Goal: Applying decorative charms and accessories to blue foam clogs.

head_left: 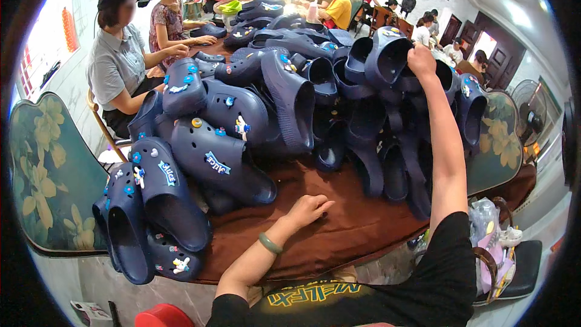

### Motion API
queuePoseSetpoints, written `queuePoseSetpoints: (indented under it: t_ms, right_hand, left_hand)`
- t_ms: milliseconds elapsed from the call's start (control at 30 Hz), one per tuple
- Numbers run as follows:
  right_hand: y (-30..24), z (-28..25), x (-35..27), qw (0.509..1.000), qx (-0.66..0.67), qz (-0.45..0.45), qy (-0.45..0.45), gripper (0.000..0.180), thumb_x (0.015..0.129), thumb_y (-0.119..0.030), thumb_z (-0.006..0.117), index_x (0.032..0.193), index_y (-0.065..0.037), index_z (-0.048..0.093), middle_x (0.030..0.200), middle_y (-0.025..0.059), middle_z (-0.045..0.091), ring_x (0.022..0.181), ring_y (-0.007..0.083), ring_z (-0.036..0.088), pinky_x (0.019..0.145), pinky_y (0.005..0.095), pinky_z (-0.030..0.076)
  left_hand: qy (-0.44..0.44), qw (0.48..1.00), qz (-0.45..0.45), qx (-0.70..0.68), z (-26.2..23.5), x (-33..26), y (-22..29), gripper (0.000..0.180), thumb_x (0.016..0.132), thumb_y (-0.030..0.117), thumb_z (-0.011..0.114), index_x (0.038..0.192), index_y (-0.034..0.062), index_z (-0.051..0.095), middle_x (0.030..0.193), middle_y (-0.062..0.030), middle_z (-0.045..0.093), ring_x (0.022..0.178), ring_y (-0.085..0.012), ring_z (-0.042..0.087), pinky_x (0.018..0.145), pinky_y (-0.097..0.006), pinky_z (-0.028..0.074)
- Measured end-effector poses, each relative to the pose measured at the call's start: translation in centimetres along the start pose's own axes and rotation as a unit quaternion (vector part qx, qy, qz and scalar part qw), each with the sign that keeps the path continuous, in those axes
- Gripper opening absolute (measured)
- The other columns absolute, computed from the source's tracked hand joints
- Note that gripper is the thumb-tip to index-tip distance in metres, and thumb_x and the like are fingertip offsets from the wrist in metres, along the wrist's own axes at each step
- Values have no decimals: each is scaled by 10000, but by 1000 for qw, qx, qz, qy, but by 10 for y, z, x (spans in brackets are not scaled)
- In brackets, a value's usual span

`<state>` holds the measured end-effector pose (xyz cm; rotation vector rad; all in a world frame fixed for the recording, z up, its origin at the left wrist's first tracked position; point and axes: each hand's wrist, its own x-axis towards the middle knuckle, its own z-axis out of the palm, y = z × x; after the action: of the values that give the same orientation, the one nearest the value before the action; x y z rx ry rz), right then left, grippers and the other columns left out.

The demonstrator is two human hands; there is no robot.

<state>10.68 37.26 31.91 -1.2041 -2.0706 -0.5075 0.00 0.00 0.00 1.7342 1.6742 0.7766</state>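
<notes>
My right hand [422, 60] reaches out to the far right of the pile, its fingers closed at the edge of a navy blue clog [387, 54] with small charms on its top. On the brown tablecloth [351, 224], my left hand [310, 211] rests with loosely curled fingers and nothing visible in them; a green bangle [270, 243] circles that wrist. Between and beyond my hands, many more navy clogs are heaped. Nearest on the left are a clog with a lettered charm [212, 160], another decorated clog [169, 188] and a clog lying at the table's edge [130, 230].
Flower-patterned chair backs [54, 175] stand at the left and right. A bag of plastic-wrapped items [493, 236] sits on a dark seat to my right, near a fan [529, 112]. Below left is a red stool [163, 316]. Co-workers [124, 48] sit along the far left side.
</notes>
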Motion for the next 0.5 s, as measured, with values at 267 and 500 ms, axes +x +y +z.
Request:
queuePoseSetpoints:
  t_ms: [267,500]
  right_hand:
    - [-68,-110,-212,936,42,-245,248,185,770,-49,659,952,-39,622,531,95,517,481,267,531,469,382,450]
    - [-78,-99,-371,925,282,-252,25,254,746,27,678,994,19,624,592,80,529,507,226,531,515,334,443]
  left_hand:
    - [227,899,139,-348,-2,-28,22,615,887,305,625,1370,24,368,1212,-139,541,1123,-255,533,954,-345,422]
    - [123,867,-4,-483,-11,-93,75,837,687,5,635,1433,-5,255,1345,-115,434,1221,-201,453,1013,-312,387]
